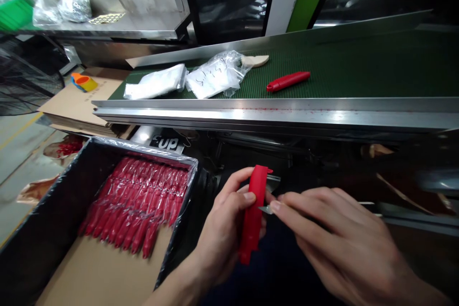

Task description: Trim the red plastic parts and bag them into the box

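My left hand [224, 222] is closed round a long red plastic part [254, 215], held nearly upright below the conveyor's edge, thumb on its face. From the right, my right hand [333, 234] pinches a small pointed metal blade [266, 209], its tip at the right edge of the red part. The rest of the blade tool is hidden in my fingers. Another red part [289, 81] lies on the green ribbed conveyor belt [344, 71].
Two white plastic-wrapped packs [158, 82] and a beige curved piece [256, 60] lie on the belt. At lower left, a lined bin [179, 155] holds several wrapped red parts [132, 205] on cardboard. A tape roll [85, 82] rests on stacked cardboard [77, 105].
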`<state>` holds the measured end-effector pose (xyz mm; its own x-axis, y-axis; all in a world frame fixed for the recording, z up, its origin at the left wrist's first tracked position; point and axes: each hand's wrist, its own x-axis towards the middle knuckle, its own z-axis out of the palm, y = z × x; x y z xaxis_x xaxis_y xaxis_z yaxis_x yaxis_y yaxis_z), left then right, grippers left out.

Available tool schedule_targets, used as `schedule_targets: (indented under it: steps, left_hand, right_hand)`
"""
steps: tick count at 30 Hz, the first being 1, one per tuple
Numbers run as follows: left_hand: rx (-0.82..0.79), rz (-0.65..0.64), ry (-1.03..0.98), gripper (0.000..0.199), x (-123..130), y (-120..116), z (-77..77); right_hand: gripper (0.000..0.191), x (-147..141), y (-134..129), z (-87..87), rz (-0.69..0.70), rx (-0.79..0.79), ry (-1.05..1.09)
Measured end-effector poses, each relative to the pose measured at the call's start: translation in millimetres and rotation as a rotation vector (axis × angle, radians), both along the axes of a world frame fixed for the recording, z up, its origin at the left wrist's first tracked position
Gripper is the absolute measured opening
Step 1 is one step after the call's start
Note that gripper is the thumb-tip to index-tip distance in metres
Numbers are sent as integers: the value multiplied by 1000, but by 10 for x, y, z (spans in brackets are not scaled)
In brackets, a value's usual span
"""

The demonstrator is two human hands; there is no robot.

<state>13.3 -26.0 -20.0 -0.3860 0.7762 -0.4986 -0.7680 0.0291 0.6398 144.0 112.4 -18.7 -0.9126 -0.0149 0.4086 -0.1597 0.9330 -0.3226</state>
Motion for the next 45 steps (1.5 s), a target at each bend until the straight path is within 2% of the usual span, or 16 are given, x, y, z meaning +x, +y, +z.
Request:
schedule_targets:
  steps: [7,12,17,20,23,26,31,36,45]
  left_hand:
    - [48,44,43,33,-70,21,3]
    - [56,47,15,34,-103,44,6]
    - [38,84,-6,34,-141,50,2]
    - [53,94,-7,34,-162,51,15]
    - [89,71,-10,34,-146,27,44]
    - [102,5,23,39,-89,-26,70]
    - [123,-82,151,47,-9,-107,85]
    - [125,-66,213,45,9,-126,75]
    - [111,-95,251,45,-5,-155,71]
  right_hand:
    - [32,7,-130,18,26,-1,10]
    - [37,66,-184,-80,58,-30,2]
    - [35,74,-234,-153,32,-101,57]
    - [36,75,-169,-83,47,-135,82]
    - [41,51,-42,34,-34,-155,117]
    - [42,-8,58,100,-134,-110,112]
    - [42,-113,83,93,-219,40,133]
    - [40,-140,70,91,-213,103,125]
    - [40,-119,77,70,-203,72,115]
